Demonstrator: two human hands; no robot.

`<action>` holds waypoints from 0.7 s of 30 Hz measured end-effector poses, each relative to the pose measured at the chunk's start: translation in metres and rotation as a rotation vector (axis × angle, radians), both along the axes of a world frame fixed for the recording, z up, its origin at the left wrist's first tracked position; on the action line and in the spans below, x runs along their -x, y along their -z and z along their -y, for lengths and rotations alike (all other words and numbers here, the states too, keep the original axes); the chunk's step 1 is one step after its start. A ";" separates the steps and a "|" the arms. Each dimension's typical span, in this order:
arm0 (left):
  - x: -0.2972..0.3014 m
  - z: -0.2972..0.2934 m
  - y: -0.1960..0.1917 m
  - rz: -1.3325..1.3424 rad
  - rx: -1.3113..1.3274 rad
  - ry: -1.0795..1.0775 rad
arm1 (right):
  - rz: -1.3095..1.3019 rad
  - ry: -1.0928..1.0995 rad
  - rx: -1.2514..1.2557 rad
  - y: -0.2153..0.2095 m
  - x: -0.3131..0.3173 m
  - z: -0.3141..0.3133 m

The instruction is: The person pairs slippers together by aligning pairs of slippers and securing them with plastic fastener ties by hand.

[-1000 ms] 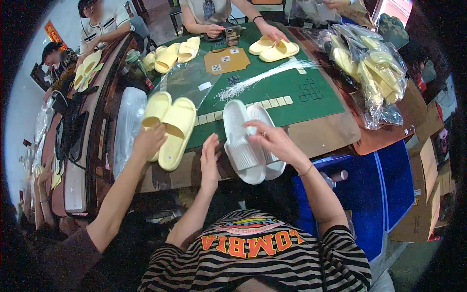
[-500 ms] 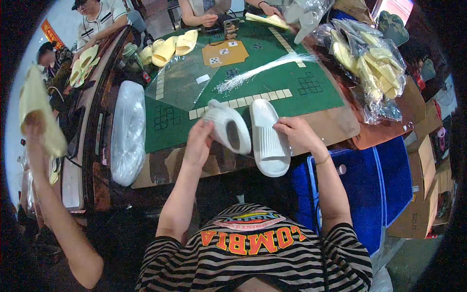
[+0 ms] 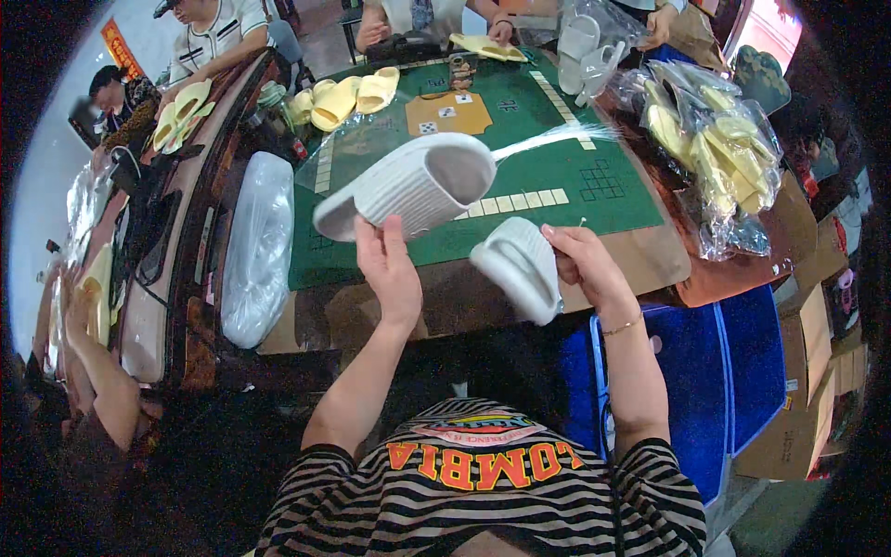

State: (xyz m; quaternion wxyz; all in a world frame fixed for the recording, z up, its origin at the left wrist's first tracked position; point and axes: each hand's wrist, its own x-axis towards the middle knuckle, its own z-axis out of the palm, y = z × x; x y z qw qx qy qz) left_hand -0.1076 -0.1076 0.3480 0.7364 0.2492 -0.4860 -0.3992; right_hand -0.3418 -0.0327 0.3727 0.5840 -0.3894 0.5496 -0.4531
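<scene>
My left hand [image 3: 390, 269] grips a white ribbed slipper [image 3: 408, 186] by its sole edge and holds it raised above the green table mat [image 3: 557, 176], strap opening facing right. A second white slipper [image 3: 520, 265] is in my right hand [image 3: 585, 265], tilted downward at the table's near edge. The two slippers are apart. A thin white bundle of plastic ties [image 3: 557, 139] lies on the mat behind them.
A clear plastic bag bundle [image 3: 255, 246] lies at the left. Bags of yellow slippers [image 3: 715, 158] crowd the right edge. Yellow slippers [image 3: 343, 97] sit at the far side by other people. A blue crate [image 3: 705, 371] stands at my right; a co-worker's arm [image 3: 93, 362] reaches at lower left.
Both white slippers left the table: my left hand lifted one high, my right hand tilted the other down. The yellow pair by my left was carried off to the left by a co-worker.
</scene>
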 end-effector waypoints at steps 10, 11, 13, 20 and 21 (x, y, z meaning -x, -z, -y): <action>-0.005 0.021 0.052 0.703 -0.016 0.048 | 0.851 0.323 0.044 0.022 -0.093 -0.040; -0.004 0.016 0.060 0.724 -0.007 0.086 | 1.018 0.466 -0.129 0.007 -0.106 -0.035; 0.002 0.009 0.073 0.735 -0.026 0.331 | 1.502 0.198 0.039 0.027 -0.088 -0.025; -0.033 0.016 0.124 0.424 -0.380 0.931 | 0.532 0.105 0.154 0.034 -0.062 -0.003; -0.032 0.011 0.113 0.283 -0.491 0.876 | 0.376 0.175 0.205 0.041 -0.051 -0.007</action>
